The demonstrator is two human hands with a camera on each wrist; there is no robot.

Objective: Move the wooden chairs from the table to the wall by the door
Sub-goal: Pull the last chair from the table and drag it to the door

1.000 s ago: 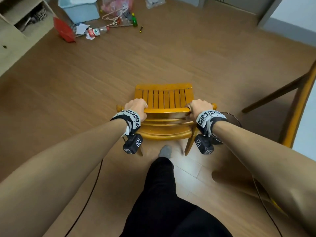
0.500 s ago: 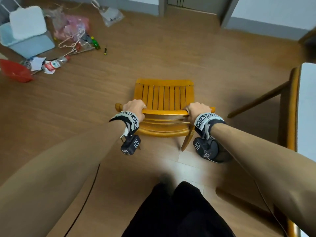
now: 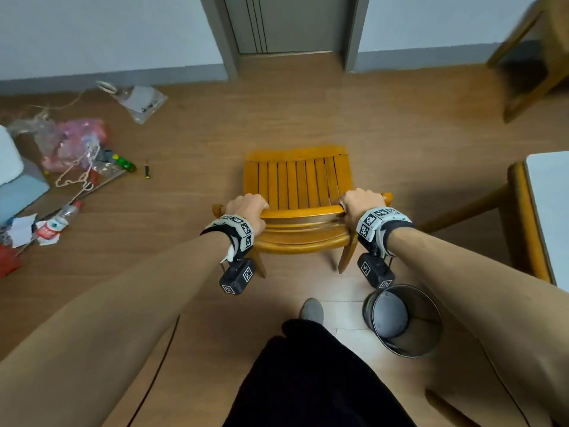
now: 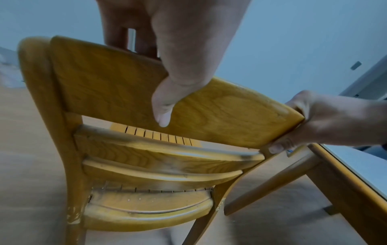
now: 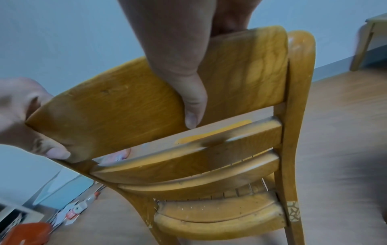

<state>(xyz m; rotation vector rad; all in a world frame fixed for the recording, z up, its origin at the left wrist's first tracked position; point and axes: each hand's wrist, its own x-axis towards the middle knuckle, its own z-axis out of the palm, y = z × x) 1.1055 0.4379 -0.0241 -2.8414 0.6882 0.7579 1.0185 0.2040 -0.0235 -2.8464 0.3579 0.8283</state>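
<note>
A yellow-orange wooden chair (image 3: 298, 180) with a slatted seat stands in front of me, its seat facing the grey door (image 3: 292, 23) and pale wall ahead. My left hand (image 3: 248, 208) grips the left end of the top back rail, thumb on the near face (image 4: 165, 102). My right hand (image 3: 358, 201) grips the right end of the same rail (image 5: 188, 92). Both wrist views show the chair back (image 4: 130, 92) (image 5: 130, 106) from behind. At the right stands the wooden table (image 3: 523, 217) with a white top.
A metal waste bin (image 3: 403, 318) stands on the floor just under my right wrist. Clutter lies at the left: plastic bags (image 3: 74, 143), a bottle (image 3: 58, 220), a blue box (image 3: 18, 189). Another wooden piece of furniture (image 3: 535, 57) is at the far right by the wall.
The chair, held in both hands, has turned and come nearer the door wall. The door and wall came into view, the clutter shifted left, and the bin appeared under my right wrist.
</note>
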